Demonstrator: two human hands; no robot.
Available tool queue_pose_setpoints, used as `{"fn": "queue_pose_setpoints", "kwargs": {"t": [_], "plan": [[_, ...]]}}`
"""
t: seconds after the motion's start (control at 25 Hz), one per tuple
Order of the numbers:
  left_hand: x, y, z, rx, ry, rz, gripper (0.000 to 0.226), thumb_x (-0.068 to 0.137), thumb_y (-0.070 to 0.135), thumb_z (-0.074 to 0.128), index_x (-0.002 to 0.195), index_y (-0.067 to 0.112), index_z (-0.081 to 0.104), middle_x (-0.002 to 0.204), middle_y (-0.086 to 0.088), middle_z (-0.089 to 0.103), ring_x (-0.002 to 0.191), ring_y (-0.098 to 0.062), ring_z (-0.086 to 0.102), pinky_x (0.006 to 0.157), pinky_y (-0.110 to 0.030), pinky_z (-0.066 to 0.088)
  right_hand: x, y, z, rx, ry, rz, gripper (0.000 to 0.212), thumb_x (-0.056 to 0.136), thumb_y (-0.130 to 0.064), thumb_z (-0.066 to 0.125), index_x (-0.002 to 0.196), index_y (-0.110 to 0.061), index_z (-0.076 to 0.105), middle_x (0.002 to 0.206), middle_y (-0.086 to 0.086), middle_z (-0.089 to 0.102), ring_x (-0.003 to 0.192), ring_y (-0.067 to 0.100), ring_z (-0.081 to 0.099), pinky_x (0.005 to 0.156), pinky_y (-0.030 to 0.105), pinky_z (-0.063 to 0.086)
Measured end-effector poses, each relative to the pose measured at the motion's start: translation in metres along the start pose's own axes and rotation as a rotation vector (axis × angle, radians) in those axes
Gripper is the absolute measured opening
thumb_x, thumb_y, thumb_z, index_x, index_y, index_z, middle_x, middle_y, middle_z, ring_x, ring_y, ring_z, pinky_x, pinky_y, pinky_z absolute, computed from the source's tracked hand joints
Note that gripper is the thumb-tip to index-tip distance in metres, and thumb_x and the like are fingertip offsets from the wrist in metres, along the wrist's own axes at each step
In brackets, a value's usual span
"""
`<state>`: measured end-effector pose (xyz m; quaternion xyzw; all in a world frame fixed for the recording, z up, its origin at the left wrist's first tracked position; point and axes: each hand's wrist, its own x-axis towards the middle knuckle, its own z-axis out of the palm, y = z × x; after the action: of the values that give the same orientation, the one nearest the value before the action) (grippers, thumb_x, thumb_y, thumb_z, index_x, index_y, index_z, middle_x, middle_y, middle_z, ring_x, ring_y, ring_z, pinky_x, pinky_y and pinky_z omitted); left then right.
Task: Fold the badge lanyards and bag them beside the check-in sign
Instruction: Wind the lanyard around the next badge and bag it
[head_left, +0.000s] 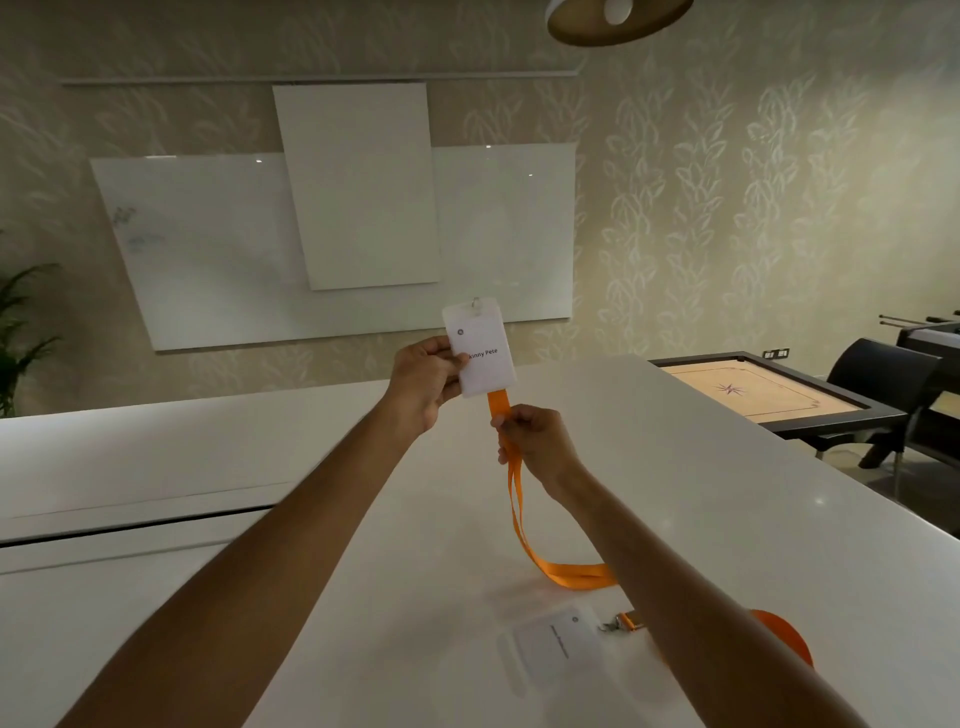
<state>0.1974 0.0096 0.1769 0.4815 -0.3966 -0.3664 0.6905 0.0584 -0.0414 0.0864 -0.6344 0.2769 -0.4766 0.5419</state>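
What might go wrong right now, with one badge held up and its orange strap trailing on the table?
The orange strap hangs slack from the right hand to the white table, so it may twist rather than fold flat. Its loose end runs under the right forearm toward the second badge, so the two lanyards might tangle. The left hand grips only the held badge by its edge, so it may slip.

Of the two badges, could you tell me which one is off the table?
The badge gripped by the left hand; the other badge lies flat on the table.
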Motion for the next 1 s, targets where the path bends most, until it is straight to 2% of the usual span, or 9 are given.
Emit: {"fn": "queue_pose_setpoints", "kwargs": {"t": [0.12, 0.28, 0.4, 0.52, 0.6, 0.8, 0.92, 1.0], "plan": [[0.008, 0.006, 0.000, -0.049, 0.045, 0.023, 0.027, 0.086, -0.010, 0.055, 0.105, 0.007, 0.064, 0.110, -0.011, 0.067, 0.099, -0.026, 0.066, 0.073, -0.037, 0.058, -0.006, 0.006, 0.007, -0.116, 0.003, -0.011, 0.016, 0.089, -0.017, 0.063, 0.080, -0.005, 0.069, 0.058, 0.003, 0.057, 0.049, 0.014, 0.050, 0.049, 0.026, 0.046], [0.020, 0.016, -0.004, -0.071, 0.116, 0.048, 0.025, 0.086, -0.010, 0.055, 0.100, 0.009, 0.064, 0.108, -0.009, 0.067, 0.098, -0.025, 0.066, 0.073, -0.039, 0.058, -0.017, 0.009, 0.012, -0.312, -0.016, -0.053, 0.023, 0.088, -0.033, 0.064, 0.077, -0.014, 0.068, 0.058, -0.005, 0.061, 0.051, 0.009, 0.054, 0.054, 0.026, 0.047], [0.029, 0.027, -0.011, -0.062, 0.170, 0.064, 0.024, 0.085, -0.010, 0.057, 0.092, 0.011, 0.065, 0.102, -0.008, 0.068, 0.097, -0.025, 0.066, 0.072, -0.038, 0.058, -0.028, 0.004, 0.016, -0.362, -0.044, -0.097, 0.026, 0.090, -0.032, 0.062, 0.076, -0.011, 0.068, 0.056, -0.007, 0.062, 0.051, 0.004, 0.055, 0.054, 0.021, 0.046], [0.039, 0.039, -0.020, -0.048, 0.215, 0.080, 0.024, 0.085, -0.010, 0.057, 0.099, 0.007, 0.065, 0.106, -0.010, 0.067, 0.096, -0.025, 0.066, 0.071, -0.038, 0.057, -0.043, -0.005, 0.021, -0.327, -0.094, -0.117, 0.020, 0.092, -0.023, 0.061, 0.076, -0.015, 0.070, 0.055, -0.011, 0.061, 0.049, 0.002, 0.055, 0.051, 0.016, 0.045], [0.043, 0.044, -0.026, -0.036, 0.228, 0.087, 0.026, 0.085, -0.010, 0.057, 0.105, 0.005, 0.064, 0.107, -0.010, 0.066, 0.096, -0.025, 0.066, 0.071, -0.038, 0.057, -0.054, -0.011, 0.023, -0.314, -0.137, -0.131, 0.023, 0.093, -0.018, 0.059, 0.072, -0.023, 0.068, 0.054, -0.017, 0.060, 0.046, 0.001, 0.053, 0.050, 0.014, 0.043], [0.044, 0.044, -0.033, 0.008, 0.253, 0.087, 0.023, 0.085, -0.010, 0.058, 0.098, 0.008, 0.065, 0.104, -0.009, 0.067, 0.088, -0.022, 0.066, 0.064, -0.034, 0.056, -0.078, -0.032, 0.023, -0.329, -0.212, -0.157, 0.029, 0.093, -0.024, 0.059, 0.065, -0.016, 0.060, 0.053, -0.010, 0.056, 0.045, 0.004, 0.050, 0.049, 0.015, 0.044], [0.045, 0.039, -0.035, 0.023, 0.273, 0.091, 0.023, 0.086, -0.009, 0.057, 0.098, 0.007, 0.065, 0.106, -0.010, 0.066, 0.089, -0.023, 0.066, 0.070, -0.037, 0.057, -0.091, -0.044, 0.020, -0.328, -0.238, -0.167, 0.034, 0.093, -0.024, 0.059, 0.060, -0.022, 0.057, 0.050, -0.010, 0.054, 0.045, 0.006, 0.049, 0.050, 0.016, 0.043], [0.046, 0.038, -0.037, 0.029, 0.295, 0.096, 0.023, 0.086, -0.009, 0.057, 0.101, 0.006, 0.065, 0.108, -0.011, 0.066, 0.094, -0.025, 0.065, 0.075, -0.040, 0.056, -0.098, -0.048, 0.015, -0.359, -0.248, -0.164, 0.033, 0.092, -0.027, 0.059, 0.063, -0.014, 0.057, 0.054, -0.006, 0.055, 0.049, 0.010, 0.053, 0.054, 0.020, 0.047]]}}
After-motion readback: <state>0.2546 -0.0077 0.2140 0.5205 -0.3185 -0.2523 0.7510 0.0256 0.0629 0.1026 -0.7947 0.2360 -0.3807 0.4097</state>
